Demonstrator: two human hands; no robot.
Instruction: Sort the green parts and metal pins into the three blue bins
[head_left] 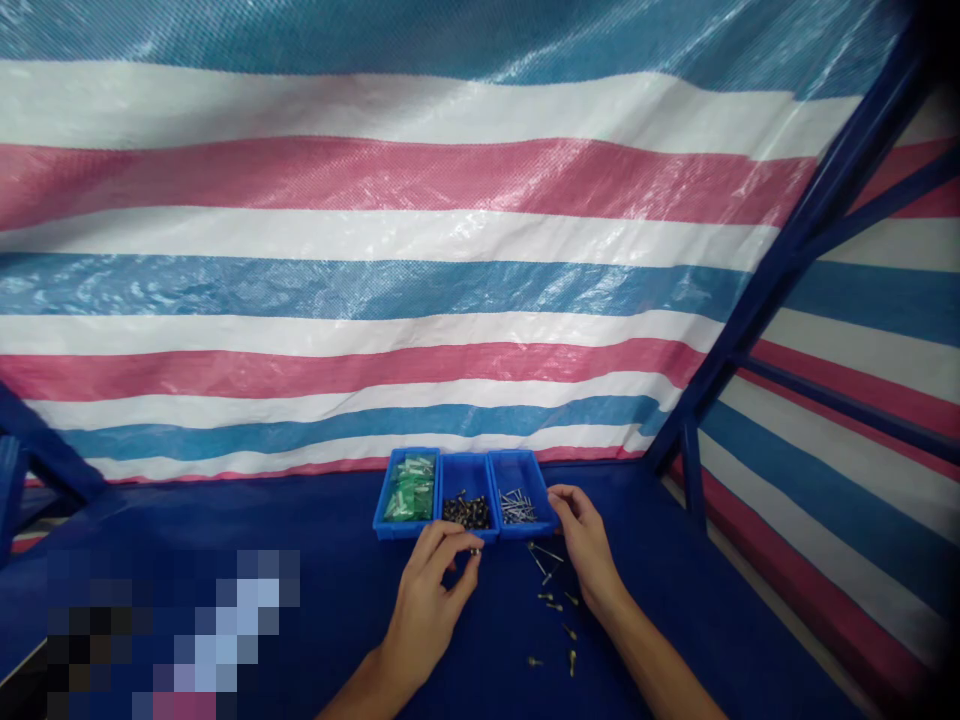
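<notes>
My left hand (429, 600) is closed in a pinch just in front of the bins. Between its thumb and fingertip sits a small shiny metal piece (475, 551), too small to name surely. My right hand (589, 545) is at the right wall of the right blue bin (546, 500), thumb and forefinger close together; whatever they grip is hidden. That bin holds thin silver nail-like pins (517, 506). In the middle bin (463, 470) lie small black-and-brass parts (466, 512). Green-clear plastic packets (411, 492) fill the left bin (381, 520).
Several small brass-coloured pieces (570, 632) and a few silver pins (546, 560) lie loose on the dark blue table (300, 530). Striped plastic sheeting (375, 240) hangs behind. Blue frame bars (750, 310) rise at the right. A pixelated patch covers the lower left.
</notes>
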